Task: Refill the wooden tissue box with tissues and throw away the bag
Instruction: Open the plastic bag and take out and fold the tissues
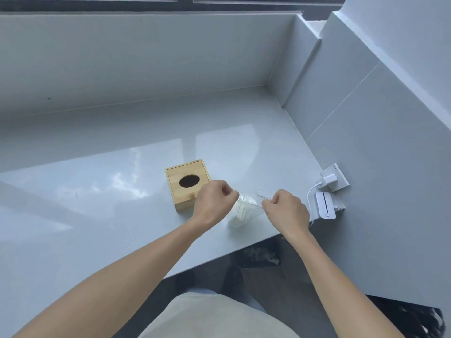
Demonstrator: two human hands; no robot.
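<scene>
Both arms reach forward, the left hand (213, 203) and right hand (286, 211) each pinched shut on the clear bag (246, 208) of tissues between them. It sits near the surface's (97, 215) front edge, the wooden tissue box (186, 182) just behind the left hand.

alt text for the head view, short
Two bare hands, left hand and right hand, pinch a clear tissue bag at its top over a grey counter, beside a closed wooden tissue box.
</scene>
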